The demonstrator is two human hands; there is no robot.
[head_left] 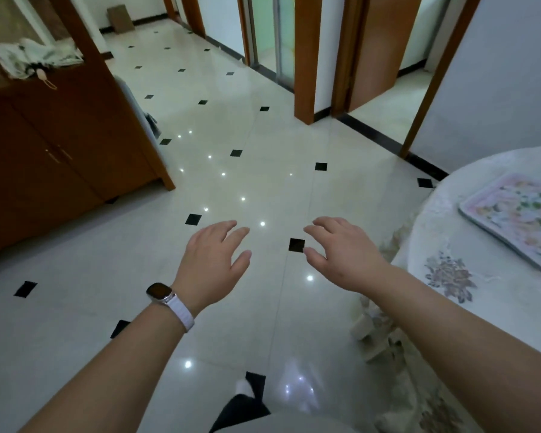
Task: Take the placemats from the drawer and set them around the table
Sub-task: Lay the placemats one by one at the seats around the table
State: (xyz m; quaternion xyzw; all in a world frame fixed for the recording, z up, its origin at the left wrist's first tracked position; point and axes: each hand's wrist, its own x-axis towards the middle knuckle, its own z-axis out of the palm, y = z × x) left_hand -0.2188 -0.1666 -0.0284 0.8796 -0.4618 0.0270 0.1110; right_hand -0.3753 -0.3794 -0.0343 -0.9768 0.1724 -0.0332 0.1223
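Head view, hands: your left hand (214,260) and right hand (341,254) are held out side by side over the tiled floor (263,151), palms down and apart from each other.
Head view, fingers: the fingers (241,233) are loose and slightly spread, grasping nothing.
Head view, placemat: one floral placemat (516,214) with a pale pink border lies flat on the desk (481,164) at your right, well apart from both hands.
Head view, drawer: no drawer shows. The wooden cabinet (60,145) at your left presents only shut doors, so you cannot tell where any other mats lie.
Handling, a judgement: the mat looks thin, light and not fragile. It is probably a little bendy, and its smooth face may slide on the cloth.
Where to hold: take a mat by two opposite edges, thumb on top and fingers beneath.
Caution: lift it rather than drag it, so the tablecloth does not ruck.
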